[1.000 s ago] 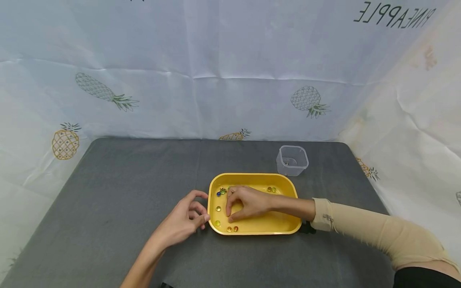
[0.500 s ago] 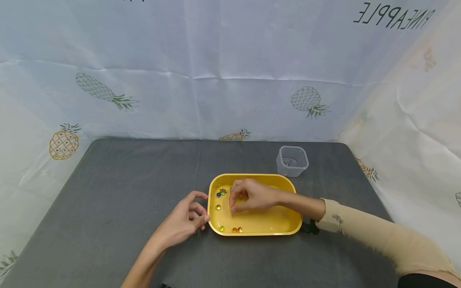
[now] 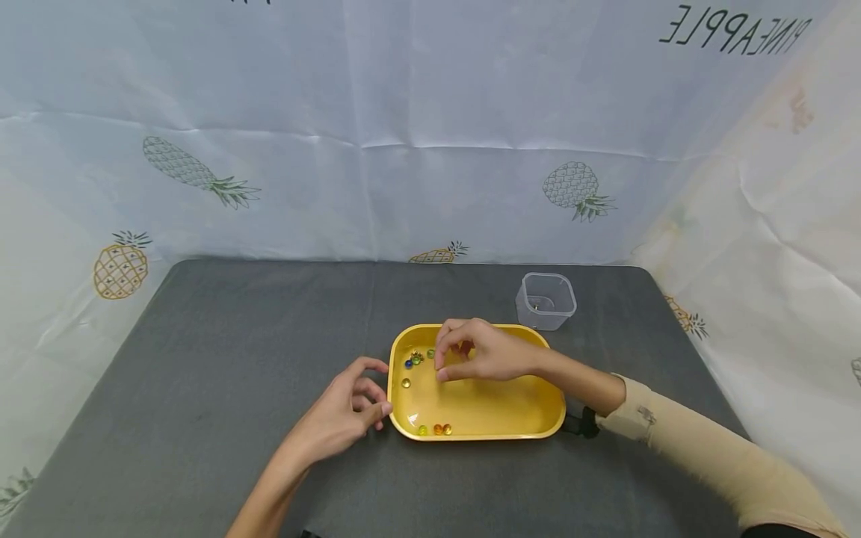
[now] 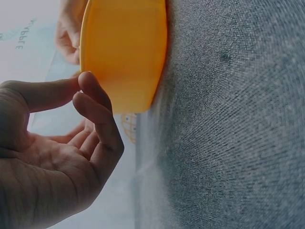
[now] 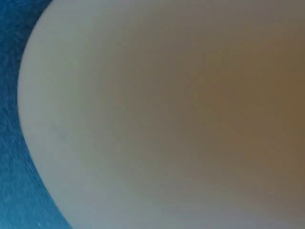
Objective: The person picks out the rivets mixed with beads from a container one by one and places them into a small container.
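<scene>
My left hand is at the left end of the yellow tray, loosely curved, its fingertips right at the tray's rim. Over the inside of the tray is my right hand, thumb and index finger brought close together; I cannot tell whether a small thing is between their tips. Glass marbles lie in the tray: a blue marble by a small spiky gold piece, a pale marble below them, a yellow-green marble and two orange marbles along the near wall.
Behind the tray's right end stands a clear plastic tub with a tiny bit of something inside. The grey tabletop meets a pineapple-print cloth at the back. Sleeve fabric fills most of the right wrist view.
My right hand has shifted back and a little right across the tray. The yellow-green and orange marbles have rolled rightward along the near wall. My left hand has stayed in place.
</scene>
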Available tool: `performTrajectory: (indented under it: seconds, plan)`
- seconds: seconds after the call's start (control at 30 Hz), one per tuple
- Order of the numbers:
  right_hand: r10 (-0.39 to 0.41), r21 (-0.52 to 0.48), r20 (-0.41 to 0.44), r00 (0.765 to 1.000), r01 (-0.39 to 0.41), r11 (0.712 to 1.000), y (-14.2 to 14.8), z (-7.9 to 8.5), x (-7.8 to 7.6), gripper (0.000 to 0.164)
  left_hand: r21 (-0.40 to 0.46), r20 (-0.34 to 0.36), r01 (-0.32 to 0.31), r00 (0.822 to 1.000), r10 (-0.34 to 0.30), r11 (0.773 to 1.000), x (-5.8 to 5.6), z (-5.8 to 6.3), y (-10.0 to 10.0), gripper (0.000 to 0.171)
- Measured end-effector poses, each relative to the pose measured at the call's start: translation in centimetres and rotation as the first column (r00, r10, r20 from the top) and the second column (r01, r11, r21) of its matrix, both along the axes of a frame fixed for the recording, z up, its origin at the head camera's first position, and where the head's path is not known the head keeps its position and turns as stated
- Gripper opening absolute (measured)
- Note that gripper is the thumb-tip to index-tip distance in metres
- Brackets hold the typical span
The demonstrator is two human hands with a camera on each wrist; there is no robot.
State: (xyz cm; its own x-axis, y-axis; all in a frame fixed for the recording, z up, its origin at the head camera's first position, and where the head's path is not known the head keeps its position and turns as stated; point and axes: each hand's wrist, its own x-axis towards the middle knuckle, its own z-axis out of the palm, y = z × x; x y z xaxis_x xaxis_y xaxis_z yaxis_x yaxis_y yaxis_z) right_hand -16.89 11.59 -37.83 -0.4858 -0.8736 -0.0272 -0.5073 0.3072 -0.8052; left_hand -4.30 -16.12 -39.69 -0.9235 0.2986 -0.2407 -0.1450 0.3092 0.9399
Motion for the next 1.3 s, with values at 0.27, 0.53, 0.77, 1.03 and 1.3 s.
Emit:
performTrajectory:
  seconds: [0.27,0.53,0.77,1.03,1.3]
  plan:
    - [-0.056,0.029,-0.012,0.998,0.056,0.998,2.2,1.1,-0.2,0.006,0.002,-0.01,0.005,1.0,-0.005,1.0,0.1,0.0,0.0,0.051]
    - [-0.13,-0.005,-0.012,0.991,0.13,0.991,3.9,1.9,-0.6,0.008,-0.004,-0.019,0.005,1.0,-0.005,1.0,0.0,0.2,-0.1,0.05]
    - [-0.196,-0.036,-0.029,0.98,0.195,0.98,4.9,3.2,-1.2,0.01,-0.005,-0.008,0.002,1.0,-0.002,1.0,0.0,0.3,0.0,0.051]
    - [-0.25,-0.098,-0.048,0.967,0.244,0.965,6.2,3.2,-1.9,0.008,-0.02,-0.019,-0.001,1.0,0.001,1.0,0.0,0.4,0.1,0.05]
    - [-0.296,-0.141,-0.047,0.954,0.287,0.947,7.8,3.5,-2.3,0.009,-0.027,-0.024,0.0,1.0,-0.001,1.0,-0.1,0.6,0.1,0.049]
